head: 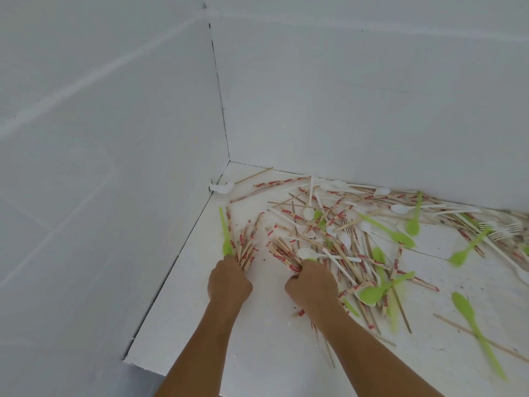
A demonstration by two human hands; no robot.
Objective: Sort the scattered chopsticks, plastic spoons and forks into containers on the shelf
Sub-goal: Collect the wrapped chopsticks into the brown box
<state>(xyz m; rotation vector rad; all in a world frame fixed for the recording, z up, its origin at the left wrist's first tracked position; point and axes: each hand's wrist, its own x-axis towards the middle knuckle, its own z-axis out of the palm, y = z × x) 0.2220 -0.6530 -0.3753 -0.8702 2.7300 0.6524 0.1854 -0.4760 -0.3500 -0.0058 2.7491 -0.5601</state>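
My left hand (229, 282) grips a bundle of wrapped chopsticks (246, 245) that fans away from me, with a green spoon (225, 233) beside it. My right hand (310, 285) grips another bundle of chopsticks (286, 253) at the edge of the scattered pile. The pile holds red-and-white wrapped chopsticks, bare wooden chopsticks, white spoons (308, 213), green spoons (372, 293) and white forks (501, 229), and it spreads to the right along the back wall. No containers are in view.
The utensils lie on a white surface (257, 353) in a corner between two white walls. A blob of white filler (221, 187) sits in the corner. The surface's front left edge (137, 362) drops to a grey floor.
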